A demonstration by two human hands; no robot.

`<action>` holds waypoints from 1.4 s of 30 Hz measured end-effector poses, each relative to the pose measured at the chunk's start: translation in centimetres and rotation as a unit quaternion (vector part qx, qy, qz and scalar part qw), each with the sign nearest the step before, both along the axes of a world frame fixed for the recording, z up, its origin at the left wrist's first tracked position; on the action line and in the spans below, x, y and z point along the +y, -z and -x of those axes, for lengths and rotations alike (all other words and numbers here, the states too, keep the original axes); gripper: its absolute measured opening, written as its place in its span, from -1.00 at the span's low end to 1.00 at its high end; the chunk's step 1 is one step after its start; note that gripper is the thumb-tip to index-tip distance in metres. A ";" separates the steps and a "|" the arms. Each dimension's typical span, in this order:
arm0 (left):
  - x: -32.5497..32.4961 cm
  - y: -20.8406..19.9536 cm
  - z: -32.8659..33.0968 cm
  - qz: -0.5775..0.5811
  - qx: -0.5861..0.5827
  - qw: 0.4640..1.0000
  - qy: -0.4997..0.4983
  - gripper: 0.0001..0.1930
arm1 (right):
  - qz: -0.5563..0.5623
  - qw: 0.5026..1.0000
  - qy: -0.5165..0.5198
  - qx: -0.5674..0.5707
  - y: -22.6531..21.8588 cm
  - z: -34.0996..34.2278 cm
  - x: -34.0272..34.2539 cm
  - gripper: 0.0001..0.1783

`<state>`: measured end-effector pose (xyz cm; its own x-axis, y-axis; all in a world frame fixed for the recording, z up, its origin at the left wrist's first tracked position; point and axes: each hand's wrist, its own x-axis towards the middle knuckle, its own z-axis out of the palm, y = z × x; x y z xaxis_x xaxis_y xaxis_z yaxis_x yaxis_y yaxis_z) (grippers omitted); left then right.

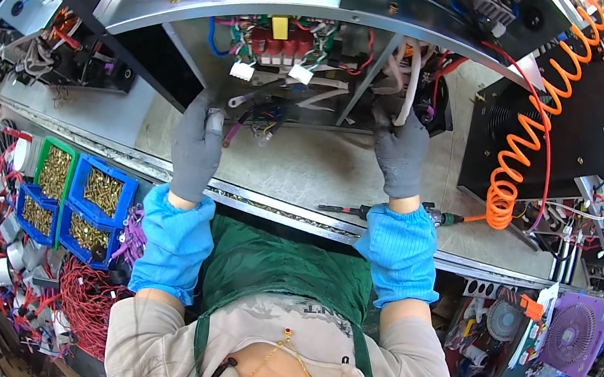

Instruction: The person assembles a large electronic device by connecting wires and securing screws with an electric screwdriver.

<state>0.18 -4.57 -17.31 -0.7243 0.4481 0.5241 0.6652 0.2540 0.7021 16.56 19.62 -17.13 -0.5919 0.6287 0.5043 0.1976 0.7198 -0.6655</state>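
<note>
My left hand (198,147), in a grey glove, is at the lower corner of a black panel (160,57) on an open metal chassis (251,12). Its thumb and fingers are drawn together; whatever is between them is hidden. Cables with ring terminals (237,100) and a small bundle of thin coloured wires (265,120) hang just right of it. Gloved in grey too, my right hand (401,157) is closed around the lower end of a thick white cable (414,79) inside the chassis. Beyond is a circuit board (282,45) with red parts.
A power screwdriver (425,214) lies on the bench edge (274,212) by my right wrist. A coiled orange hose (508,175) hangs at right, before a black panel unit (567,129). Blue bins (98,214) of brass fasteners, red wires (87,304) and a purple fan (575,334) stand nearby.
</note>
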 end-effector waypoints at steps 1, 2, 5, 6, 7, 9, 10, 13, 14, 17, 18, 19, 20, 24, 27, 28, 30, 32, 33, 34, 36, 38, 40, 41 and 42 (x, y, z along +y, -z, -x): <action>0.0 0.1 -0.4 -0.004 0.041 0.998 -0.042 -0.68 | 0.004 1.000 0.009 0.002 0.4 0.2 0.2 -0.74; 0.0 -0.2 -0.6 -0.008 0.069 0.997 -0.040 -0.71 | -0.028 0.999 0.020 -0.002 0.9 0.4 0.4 -0.73; 0.5 -1.8 -0.9 -0.045 0.189 0.980 -0.035 -0.72 | -0.028 0.999 0.014 -0.006 0.5 0.7 -0.3 -0.72; 0.7 -2.3 -0.9 -0.066 0.191 0.979 -0.025 -0.72 | -0.030 0.999 0.011 -0.008 0.5 0.8 -0.6 -0.72; 1.0 -2.8 -1.0 -0.068 0.189 0.979 -0.027 -0.72 | -0.064 0.998 0.018 0.000 0.4 0.8 -0.9 -0.71; 2.1 -3.5 -0.8 0.064 0.216 0.974 -0.018 -0.76 | -0.100 0.995 0.024 0.007 0.4 0.8 -1.2 -0.70; 2.5 -3.5 -0.4 0.132 0.214 0.968 -0.002 -0.75 | -0.032 0.998 0.030 0.034 0.4 0.9 -1.5 -0.69; 3.1 -1.6 1.6 0.228 0.180 0.957 0.007 -0.74 | 0.043 0.997 0.035 0.045 1.5 1.1 -0.7 -0.67; 3.3 -0.8 2.0 0.227 0.180 0.957 0.008 -0.74 | 0.050 0.998 0.040 0.027 1.5 1.0 -0.5 -0.68; 3.4 2.7 2.8 0.237 0.121 0.964 0.007 -0.73 | -0.026 0.991 0.081 -0.107 -0.7 0.6 -1.5 -0.71; 3.4 4.1 3.1 0.183 0.090 0.979 0.025 -0.75 | -0.026 0.991 0.076 -0.107 -2.3 0.1 -2.4 -0.71; 3.3 4.9 3.6 0.127 0.060 0.989 0.042 -0.77 | -0.050 0.964 0.094 -0.243 -4.0 -0.4 -3.3 -0.73; 3.4 4.9 3.8 0.126 0.060 0.990 0.038 -0.77 | -0.075 0.918 0.114 -0.373 -4.8 -1.0 -3.9 -0.75; 3.0 4.4 3.6 0.094 -0.042 0.991 0.080 -0.74 | -0.173 0.947 -0.122 -0.241 -4.7 -1.5 -6.1 -0.83; 2.3 3.1 3.6 0.135 -0.010 0.987 0.088 -0.73 | -0.293 0.936 -0.143 -0.132 -2.6 3.8 -6.9 -0.88; 2.2 2.6 3.7 0.174 0.021 0.981 0.086 -0.72 | -0.296 0.935 -0.144 -0.132 -2.0 4.8 -6.0 -0.88; 1.9 0.9 3.5 0.175 0.038 0.980 0.090 -0.72 | -0.327 0.905 -0.163 -0.219 -0.5 5.8 -4.8 -0.81; 1.5 0.6 3.7 0.177 0.059 0.979 0.083 -0.72 | -0.325 0.902 -0.166 -0.231 0.6 6.6 -4.4 -0.79; 1.5 1.1 3.6 0.152 0.045 0.985 0.067 -0.73 | -0.320 0.900 -0.163 -0.245 1.0 7.0 -4.1 -0.77; 1.5 1.3 3.4 0.128 0.030 0.990 0.053 -0.74 | -0.321 0.900 -0.165 -0.245 0.9 7.5 -4.2 -0.77; 1.2 1.5 2.7 0.070 -0.030 0.997 0.016 -0.74 | -0.323 0.900 -0.133 -0.262 0.8 8.5 -4.3 -0.76; 0.7 2.2 1.4 0.012 -0.090 0.996 -0.018 -0.73 | -0.340 0.894 -0.095 -0.276 2.0 8.9 -3.9 -0.72; 0.3 3.5 0.1 0.003 0.025 0.998 -0.055 -0.74 | -0.358 0.886 -0.061 -0.288 2.4 9.1 -3.8 -0.68; 0.7 3.4 0.0 0.003 0.023 0.998 -0.057 -0.74 | -0.360 0.888 -0.061 -0.279 2.2 9.1 -3.9 -0.71; 1.4 3.3 -0.2 0.042 0.123 0.990 -0.058 -0.74 | -0.362 0.890 -0.060 -0.271 2.0 9.1 -4.0 -0.74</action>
<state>0.35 -3.15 -20.57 -0.6282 0.4183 0.6560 0.7765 0.3889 0.4957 7.42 15.60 -19.10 -0.9125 0.1718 0.3713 0.2420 0.9585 0.1510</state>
